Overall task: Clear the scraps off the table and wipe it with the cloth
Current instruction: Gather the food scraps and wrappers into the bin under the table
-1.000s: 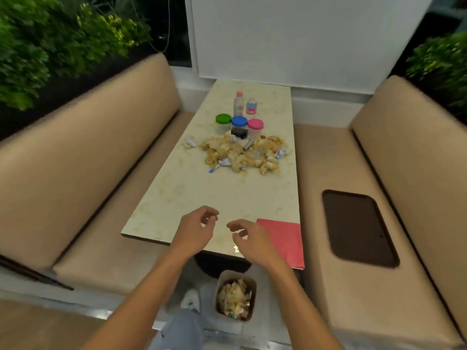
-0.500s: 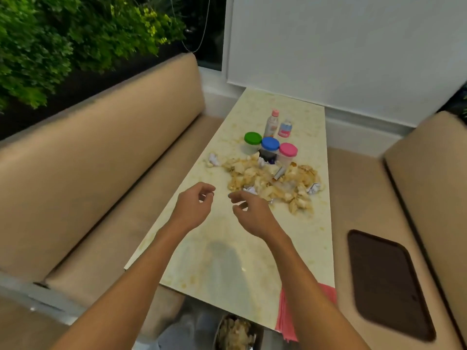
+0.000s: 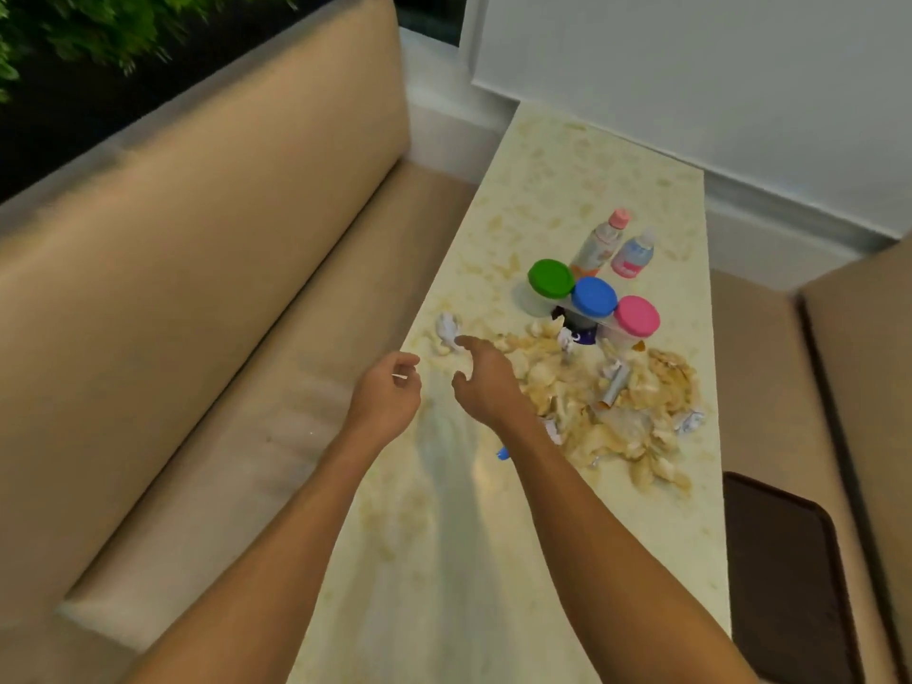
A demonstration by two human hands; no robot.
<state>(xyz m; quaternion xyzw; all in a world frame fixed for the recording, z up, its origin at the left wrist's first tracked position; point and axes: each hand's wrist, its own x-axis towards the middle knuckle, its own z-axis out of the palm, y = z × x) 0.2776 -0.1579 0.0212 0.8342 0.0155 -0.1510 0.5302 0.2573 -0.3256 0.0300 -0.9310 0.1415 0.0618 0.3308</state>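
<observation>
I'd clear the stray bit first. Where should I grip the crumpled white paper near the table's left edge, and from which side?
Pinch the crumpled paper across its bunched middle, from above on the near side, where the right hand hovers. It lies apart from the scrap pile with mostly bare table around it, so a pinch should close on both sides.

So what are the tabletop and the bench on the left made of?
Tabletop: looks like polished stone or a marble-look laminate, cream with yellowish veins and a glossy sheen. Bench: seems padded, covered in smooth tan leather or vinyl, with a soft matte look.
</observation>
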